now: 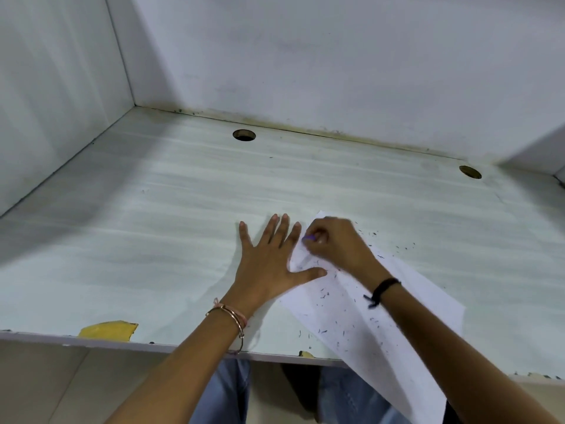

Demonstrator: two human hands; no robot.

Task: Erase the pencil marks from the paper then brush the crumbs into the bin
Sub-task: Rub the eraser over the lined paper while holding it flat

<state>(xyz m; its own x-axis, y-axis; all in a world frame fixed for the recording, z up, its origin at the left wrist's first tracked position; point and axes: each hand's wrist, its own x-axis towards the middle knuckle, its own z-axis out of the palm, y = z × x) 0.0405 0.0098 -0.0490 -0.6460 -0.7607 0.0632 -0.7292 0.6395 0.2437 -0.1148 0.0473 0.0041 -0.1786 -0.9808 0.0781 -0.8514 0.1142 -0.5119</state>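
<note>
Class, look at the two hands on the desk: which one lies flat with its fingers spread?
The left hand, fingers spread, thumb on the paper. The right hand is curled instead, pinching a small purple eraser.

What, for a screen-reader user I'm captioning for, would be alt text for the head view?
A person's right hand pinches a purple eraser against a white sheet of paper, while the left hand lies flat with fingers spread, thumb on the sheet. Dark crumbs dot the paper and the pale desk; the sheet overhangs the desk's near edge.
</note>
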